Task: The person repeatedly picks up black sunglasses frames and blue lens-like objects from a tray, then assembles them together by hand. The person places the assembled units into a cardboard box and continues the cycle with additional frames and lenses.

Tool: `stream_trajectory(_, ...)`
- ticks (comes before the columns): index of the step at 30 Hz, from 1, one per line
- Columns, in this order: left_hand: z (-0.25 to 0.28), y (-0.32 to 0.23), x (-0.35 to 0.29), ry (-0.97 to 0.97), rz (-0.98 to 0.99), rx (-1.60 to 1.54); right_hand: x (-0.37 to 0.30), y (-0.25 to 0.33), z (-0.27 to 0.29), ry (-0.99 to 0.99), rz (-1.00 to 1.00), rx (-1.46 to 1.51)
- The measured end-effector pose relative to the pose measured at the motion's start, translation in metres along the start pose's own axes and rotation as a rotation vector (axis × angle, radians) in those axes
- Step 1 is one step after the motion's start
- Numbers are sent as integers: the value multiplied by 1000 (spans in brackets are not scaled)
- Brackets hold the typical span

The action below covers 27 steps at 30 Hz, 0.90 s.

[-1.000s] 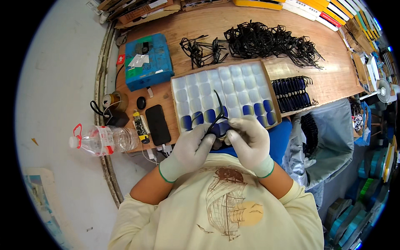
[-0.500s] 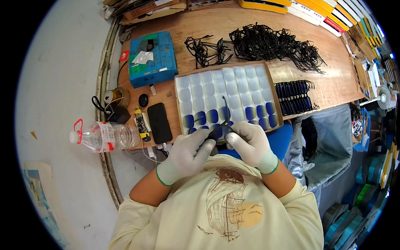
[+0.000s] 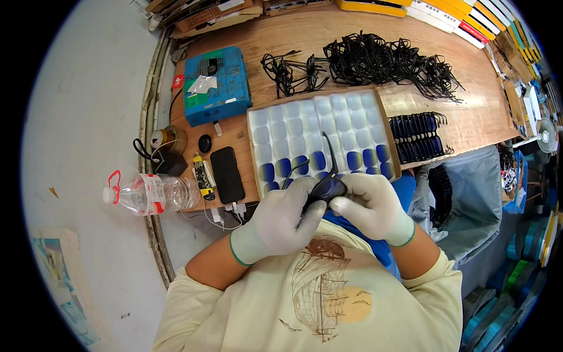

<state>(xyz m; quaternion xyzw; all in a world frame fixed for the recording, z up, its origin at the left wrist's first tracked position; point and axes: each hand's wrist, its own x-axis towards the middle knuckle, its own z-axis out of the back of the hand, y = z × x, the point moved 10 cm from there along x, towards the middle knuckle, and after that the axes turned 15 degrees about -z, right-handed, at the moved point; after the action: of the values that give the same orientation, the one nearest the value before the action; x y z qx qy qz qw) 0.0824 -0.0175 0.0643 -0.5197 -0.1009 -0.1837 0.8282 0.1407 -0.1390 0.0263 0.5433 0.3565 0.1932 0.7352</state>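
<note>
Both my hands wear pale gloves with green cuffs and meet over the near edge of a lens tray. Between them is a pair of black glasses [image 3: 326, 189] with a dark lens, its temple arms pointing away from me. My left hand [image 3: 288, 212] grips the frame from the left, thumb pressed on the near side. My right hand [image 3: 373, 202] pinches its right side; part of the frame is hidden by the fingers. Right beyond lies the shallow lens tray [image 3: 381, 114], with pale lenses in the far rows and dark blue ones nearer me.
Tangled black frames [image 3: 381, 61] lie at the back. Glasses with dark lenses [image 3: 417, 136] are stacked right of the tray. On the left are a blue box [image 3: 231, 88], a phone [image 3: 227, 175], a box cutter [image 3: 203, 177] and a plastic bottle [image 3: 149, 193]. A grey-lined bin [image 3: 478, 199] stands at right.
The glasses have turned in my hands, so a dark lens now faces up more fully. Both hands have shifted slightly to the right.
</note>
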Motion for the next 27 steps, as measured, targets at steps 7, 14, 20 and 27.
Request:
stream_trajectory(7, -13, 4, 5, -20, -13, 205, 16, -32, -8, 43, -55, 305)
stream_trajectory(14, -34, 22, 23, 417, 76, 431, 2, -34, 27, -402, 82, -36)
stream_trajectory(20, -29, 99, 32, 217, 439, -242, -20, -16, 24, 24, 346, -197)
stream_trajectory(27, -70, 185, 16, 472, 410, 794, -37, -30, 67, -235, -26, 1)
